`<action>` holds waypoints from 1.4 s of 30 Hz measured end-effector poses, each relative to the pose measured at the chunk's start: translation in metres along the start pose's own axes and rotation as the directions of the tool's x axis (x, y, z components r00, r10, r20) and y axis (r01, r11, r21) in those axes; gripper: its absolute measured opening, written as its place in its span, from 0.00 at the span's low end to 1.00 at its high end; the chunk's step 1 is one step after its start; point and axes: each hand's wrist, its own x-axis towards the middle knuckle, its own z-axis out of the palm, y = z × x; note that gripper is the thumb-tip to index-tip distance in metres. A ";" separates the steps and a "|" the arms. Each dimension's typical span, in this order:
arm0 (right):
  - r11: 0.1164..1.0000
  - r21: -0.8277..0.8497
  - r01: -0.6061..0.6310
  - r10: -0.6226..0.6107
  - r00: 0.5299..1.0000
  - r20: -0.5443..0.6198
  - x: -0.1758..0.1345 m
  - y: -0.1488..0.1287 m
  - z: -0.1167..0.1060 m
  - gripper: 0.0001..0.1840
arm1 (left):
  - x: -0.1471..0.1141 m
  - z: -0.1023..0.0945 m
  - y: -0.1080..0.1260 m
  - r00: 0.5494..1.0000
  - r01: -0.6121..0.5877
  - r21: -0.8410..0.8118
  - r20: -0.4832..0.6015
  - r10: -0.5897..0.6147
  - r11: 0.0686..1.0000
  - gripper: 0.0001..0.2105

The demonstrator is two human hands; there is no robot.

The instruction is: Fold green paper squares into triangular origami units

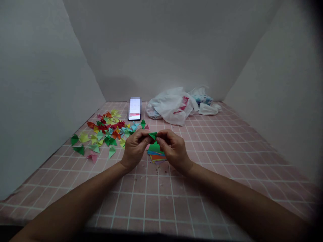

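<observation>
A small folded piece of green paper (153, 135) is pinched between my two hands, pointed at its lower end. My left hand (135, 148) grips its left side with thumb and fingers. On its right side, my right hand (174, 148) holds it the same way. Just below lies a stack of coloured paper sheets (157, 157), green on top, with blue, orange, yellow and purple edges showing; my hands partly hide it. To the left is a loose pile of folded paper pieces (109, 140) in red, yellow, green, blue and pink.
A phone (134, 109) with a lit screen stands upright at the back. Beside it, a crumpled white plastic bag (174, 106) and a white packet (209, 109) lie near the rear wall. A pink checked cloth (214, 151) covers the table, with walls on three sides.
</observation>
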 end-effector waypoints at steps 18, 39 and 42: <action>0.725 0.502 -0.471 0.473 0.871 0.135 0.001 -0.006 0.008 0.10 | -0.001 -0.004 -0.013 0.992 -0.123 0.111 -0.014 0.125 0.986 0.03; 0.666 0.587 -0.460 0.441 0.878 0.187 0.007 0.000 0.001 0.11 | -0.002 -0.002 -0.008 0.998 0.043 0.113 0.029 -0.047 0.993 0.01; 0.664 0.570 -0.483 0.427 0.871 0.241 0.008 -0.001 -0.001 0.10 | -0.002 -0.003 -0.009 0.999 0.016 0.159 0.038 -0.022 0.987 0.02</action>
